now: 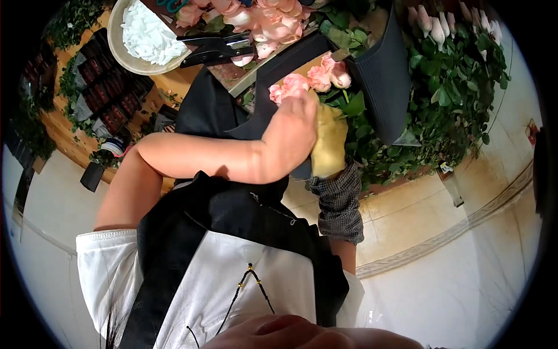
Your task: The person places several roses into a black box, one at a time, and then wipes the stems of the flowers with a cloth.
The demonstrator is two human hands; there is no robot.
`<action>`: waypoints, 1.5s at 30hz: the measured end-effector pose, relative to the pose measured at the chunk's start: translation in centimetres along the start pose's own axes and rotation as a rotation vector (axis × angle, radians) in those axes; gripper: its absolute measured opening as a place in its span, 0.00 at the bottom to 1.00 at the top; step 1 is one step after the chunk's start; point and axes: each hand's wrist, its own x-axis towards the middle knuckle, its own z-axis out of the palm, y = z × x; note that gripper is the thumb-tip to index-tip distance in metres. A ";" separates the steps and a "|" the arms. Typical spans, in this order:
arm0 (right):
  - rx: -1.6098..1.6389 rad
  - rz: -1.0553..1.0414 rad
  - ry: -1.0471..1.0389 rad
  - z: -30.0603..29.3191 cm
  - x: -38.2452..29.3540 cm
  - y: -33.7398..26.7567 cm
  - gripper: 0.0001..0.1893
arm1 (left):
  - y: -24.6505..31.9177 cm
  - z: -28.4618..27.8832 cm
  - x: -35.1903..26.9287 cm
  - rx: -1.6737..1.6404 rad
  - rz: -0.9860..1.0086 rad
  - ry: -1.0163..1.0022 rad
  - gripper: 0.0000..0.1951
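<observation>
My bare left hand reaches across, fingers bent together against a pink rose; its fingertips are blurred and partly hidden. Pressed beside it is my right hand, in a yellow glove under a checked sleeve. What lies inside the gloved fingers is hidden. More pink roses stick out just above the glove, with a green leaf to its right. Behind these blooms sits a dark-walled tray. A curved sheet of dark corrugated cardboard stands to the right of both hands.
Ahead lie a black stapler, loose pink roses and teal scissor handles. A bowl holds white strips. Dark packs of red flowers cover the left floor. Leafy roses with white nets stand at right.
</observation>
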 end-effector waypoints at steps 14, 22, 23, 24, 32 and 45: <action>-0.008 0.032 0.090 0.0 0.4 0.9 0.22 | -0.3 0.8 1.2 -0.108 -0.102 0.002 0.14; -0.231 0.004 0.175 -1.6 0.5 -0.9 0.26 | 0.7 1.5 1.0 0.055 -0.089 0.061 0.23; -0.298 0.045 0.252 -1.8 0.5 -1.3 0.25 | 0.8 1.6 1.0 0.054 -0.088 0.065 0.23; -0.290 0.152 0.227 -1.7 0.2 -0.8 0.23 | 0.9 1.7 1.0 0.027 -0.093 0.075 0.23; 0.282 0.467 -0.066 -3.2 1.3 2.9 0.16 | 0.3 1.8 0.8 -0.102 -0.126 0.155 0.23; 0.260 0.351 0.088 -0.6 0.5 4.2 0.20 | -8.6 3.7 6.3 -0.734 -0.061 0.359 0.30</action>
